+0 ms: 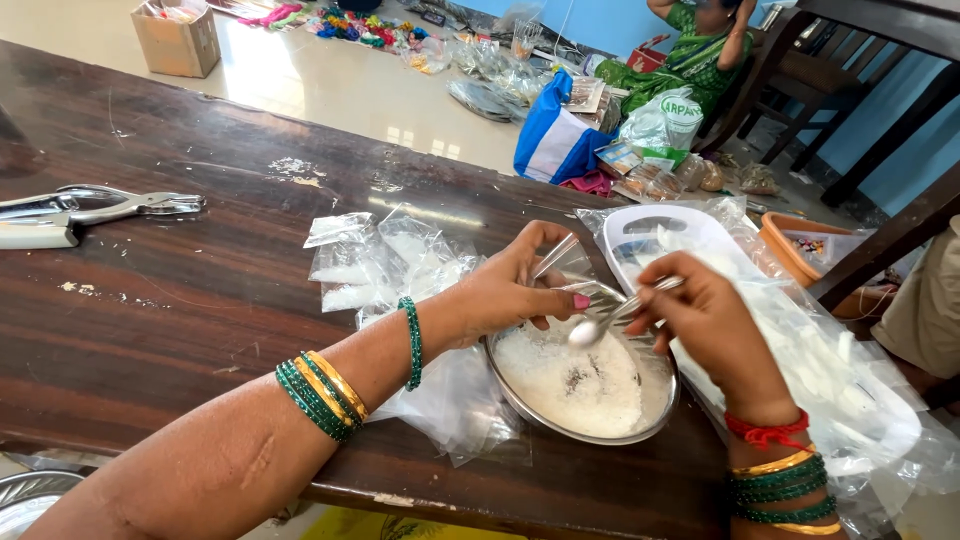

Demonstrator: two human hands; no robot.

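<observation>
My left hand [510, 285] pinches a small clear plastic pouch [580, 285] open over a steel bowl [520, 400] of white powder [575, 385]. My right hand [705, 320] holds a metal spoon [610, 318] with its tip at the pouch's mouth, just above the powder. Several filled clear pouches [370, 265] lie on the dark wooden table [180, 290] left of the bowl. Green and gold bangles sit on both wrists.
A white tray [640, 235] under clear plastic with white pieces lies right of the bowl. Metal punch pliers [100, 205] rest at the table's left. An orange tub [800, 245], bags and a cardboard box [178, 40] are on the floor beyond, where a seated person [700, 45] sits.
</observation>
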